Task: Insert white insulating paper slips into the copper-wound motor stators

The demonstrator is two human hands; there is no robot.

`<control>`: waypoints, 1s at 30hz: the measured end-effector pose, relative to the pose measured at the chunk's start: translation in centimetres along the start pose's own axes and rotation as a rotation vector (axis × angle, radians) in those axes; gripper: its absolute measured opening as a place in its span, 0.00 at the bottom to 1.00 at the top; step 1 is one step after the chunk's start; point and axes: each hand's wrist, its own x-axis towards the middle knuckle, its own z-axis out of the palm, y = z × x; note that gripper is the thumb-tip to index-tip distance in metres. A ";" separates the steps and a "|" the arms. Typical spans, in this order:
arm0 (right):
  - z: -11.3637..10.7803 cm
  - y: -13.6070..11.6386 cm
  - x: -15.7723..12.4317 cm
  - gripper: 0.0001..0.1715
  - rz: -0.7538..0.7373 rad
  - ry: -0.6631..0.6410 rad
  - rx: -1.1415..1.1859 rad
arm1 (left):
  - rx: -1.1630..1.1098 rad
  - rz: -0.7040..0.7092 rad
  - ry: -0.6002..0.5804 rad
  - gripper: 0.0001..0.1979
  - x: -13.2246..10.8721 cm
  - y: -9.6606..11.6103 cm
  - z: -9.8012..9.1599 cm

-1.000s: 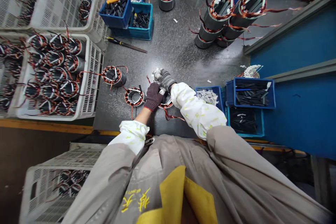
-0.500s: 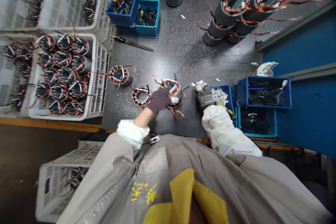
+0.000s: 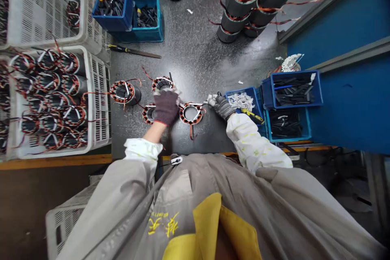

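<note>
My left hand (image 3: 167,106), in a dark glove with pale fingertips, is closed at the near side of a wound motor stator (image 3: 163,83); its fingers cover that rim. Another stator (image 3: 148,113) is partly hidden behind this hand. Just to its right stands a stator (image 3: 191,113) with orange-red windings and white lacing, one lead toward me. My right hand (image 3: 221,105), in a grey glove with whitish fingertips, is pinched near a lead on that stator's right. What lies in the pinch is too small to tell. A further stator (image 3: 122,92) stands at the left.
White crates (image 3: 100,101) packed with stators stand at left. A yellow-handled file (image 3: 137,52) lies near blue bins (image 3: 113,8) of black pieces. Stacked stators (image 3: 234,18) rise at the back. Beside my right hand, a blue tray (image 3: 256,97) holds white bits and a yellow tool (image 3: 252,115).
The view has shifted, so the table appears further left. My left hand has moved left and away from me with a stator, and the stator between my hands now shows clearly.
</note>
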 end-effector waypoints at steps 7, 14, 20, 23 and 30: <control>0.9 -0.7 1.4 0.23 0.154 0.110 0.186 | -0.189 -0.047 -0.061 0.17 -2.0 3.6 6.2; 5.9 -0.4 4.1 0.18 0.286 -0.103 0.286 | -0.177 -0.097 -0.018 0.15 -2.2 1.9 7.5; 11.9 -1.0 4.4 0.17 0.123 -0.109 0.022 | -0.204 -0.105 -0.022 0.15 -1.6 2.3 8.2; 11.1 -1.6 4.0 0.19 0.070 -0.087 0.018 | -0.240 -0.104 -0.010 0.14 -1.9 2.4 7.6; 2.7 -0.6 -1.9 0.14 -0.125 -0.001 0.013 | -0.471 -0.090 -0.144 0.19 -4.2 2.0 4.1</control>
